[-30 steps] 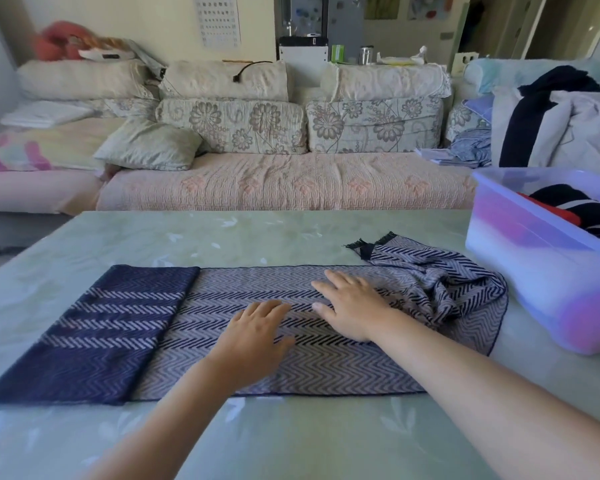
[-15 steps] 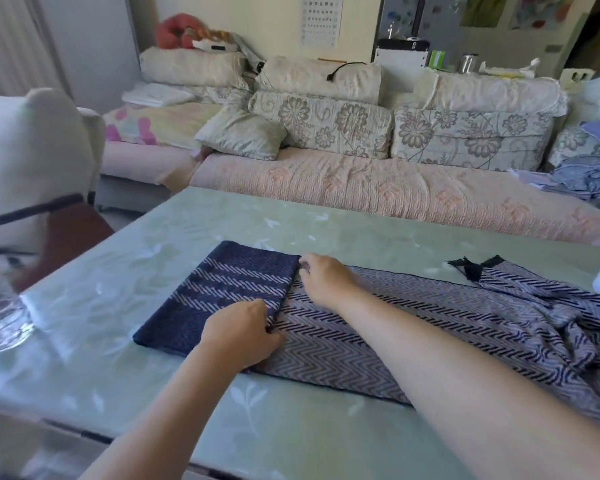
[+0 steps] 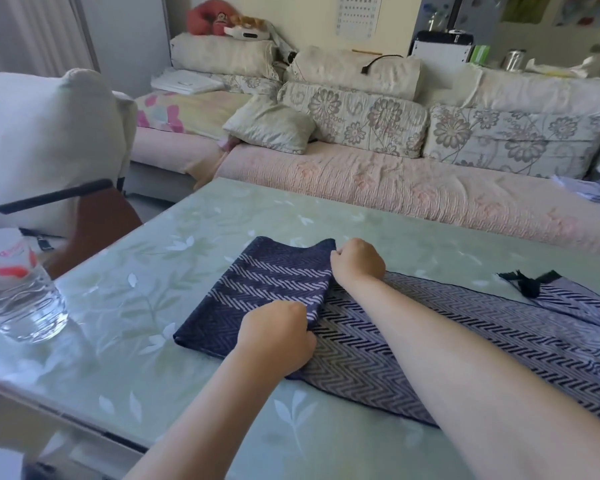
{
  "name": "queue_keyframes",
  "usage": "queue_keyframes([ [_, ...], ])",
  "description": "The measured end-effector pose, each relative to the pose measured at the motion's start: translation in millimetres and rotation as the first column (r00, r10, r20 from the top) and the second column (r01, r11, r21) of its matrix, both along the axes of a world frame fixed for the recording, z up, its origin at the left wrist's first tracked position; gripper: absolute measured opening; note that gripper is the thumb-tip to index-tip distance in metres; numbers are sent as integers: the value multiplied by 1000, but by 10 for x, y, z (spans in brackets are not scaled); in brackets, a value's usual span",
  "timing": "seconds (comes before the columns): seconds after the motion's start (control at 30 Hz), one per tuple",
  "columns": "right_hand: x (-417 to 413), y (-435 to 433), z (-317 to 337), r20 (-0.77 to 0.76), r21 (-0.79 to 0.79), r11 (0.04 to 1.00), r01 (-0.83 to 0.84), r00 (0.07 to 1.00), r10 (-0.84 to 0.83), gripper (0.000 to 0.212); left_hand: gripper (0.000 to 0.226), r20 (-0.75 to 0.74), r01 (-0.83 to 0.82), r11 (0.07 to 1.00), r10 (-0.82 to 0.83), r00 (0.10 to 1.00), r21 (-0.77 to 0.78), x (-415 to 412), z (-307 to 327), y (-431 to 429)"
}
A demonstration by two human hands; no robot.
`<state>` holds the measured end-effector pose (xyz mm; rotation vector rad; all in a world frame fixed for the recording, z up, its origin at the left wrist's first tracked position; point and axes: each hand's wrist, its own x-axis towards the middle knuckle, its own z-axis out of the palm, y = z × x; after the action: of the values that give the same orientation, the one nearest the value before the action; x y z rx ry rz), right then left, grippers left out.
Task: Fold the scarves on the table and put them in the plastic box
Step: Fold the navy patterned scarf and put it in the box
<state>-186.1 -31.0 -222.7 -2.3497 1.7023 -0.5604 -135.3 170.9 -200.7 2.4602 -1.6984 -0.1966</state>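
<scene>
- The scarf (image 3: 413, 341) runs off the right edge of view, so its far end and the bunched folds there are cut off.
- The fingertips of both hands are tucked out of sight behind the knuckles. How deep they reach under the cloth I cannot tell.
- A drinking glass (image 3: 25, 299) at the left rim of the table is blurred. Red print on it is too smeared to read.
- The table (image 3: 160, 282) has a pale green glossy top patterned with white leaves. Its near left corner is in view.
- A chair (image 3: 45, 133) draped in white cloth stands at the table's left side.
- Beyond the table stretches a long sofa (image 3: 378, 174) with a pink quilted cover and flowered back cushions. A loose pillow (image 3: 271, 124) leans on its seat.
- A red plush toy (image 3: 208, 15) sits on top of the sofa's back at the far wall.
- The scarf lies flat on the table, in front of the person.
- Its left end is dark navy with pale herringbone bands, doubled back over the grey and black zigzag length.
- A black fringe (image 3: 527, 284) shows at the scarf's far right.
- The left hand (image 3: 274, 337) is curled and grips the near corner of the navy flap's edge.
- The right hand (image 3: 359, 261) is curled and pinches the far corner of that edge, which lifts slightly off the table.
</scene>
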Motion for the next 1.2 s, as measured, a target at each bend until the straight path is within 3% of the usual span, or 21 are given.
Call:
queue_keyframes([
  [0.07,-17,4,20,-110,-15,1000,-17,994,15,17,31,-47,33,999,-32,998,8,15,-19,-1],
  [0.13,-25,31,19,-198,-46,997,-54,979,44,27,36,-101,26,999,-28,995,-22,57,-41,-11],
  [0.23,10,80,-43,-269,-117,940,-319,922,280,45,38,-6,23,997,-24,1000,-80,207,-177,-35],
  [0.3,50,97,-97,-311,61,886,-461,834,455,57,60,-6,8,999,-8,1000,45,320,-299,7],
  [0.37,101,90,-166,-392,232,858,-459,763,514,62,70,-59,-9,987,19,998,162,433,-400,62],
  [0.4,137,78,-192,-429,234,868,-439,754,497,61,71,-75,-9,986,22,997,166,493,-425,89],
  [0.5,355,81,-108,-480,32,904,-426,787,388,48,53,-93,-92,996,93,991,17,711,-361,159],
  [0.57,570,100,-23,-475,-48,865,-500,773,420,40,37,-101,-189,981,183,978,-52,875,-304,202],
  [0.73,1149,205,83,-516,-40,671,-741,590,621,53,18,-96,-309,949,302,948,-63,1100,-262,293],
  [0.8,1353,223,98,-597,15,610,-792,483,641,56,7,-78,-328,941,322,943,-78,1139,-249,307],
  [0.87,1495,212,118,-693,82,577,-813,370,619,55,11,-99,-357,928,348,932,-102,1172,-239,320],
  [0.93,1559,170,151,-746,87,554,-828,314,587,48,13,-120,-380,920,368,922,-101,1196,-227,328],
  [1.03,1521,111,220,-751,56,563,-825,337,568,39,16,-107,-395,918,389,915,-41,1202,-184,336],
  [1.2,1105,-74,462,-625,-14,600,-800,476,619,31,12,-173,-365,929,351,920,-55,1044,67,208],
])
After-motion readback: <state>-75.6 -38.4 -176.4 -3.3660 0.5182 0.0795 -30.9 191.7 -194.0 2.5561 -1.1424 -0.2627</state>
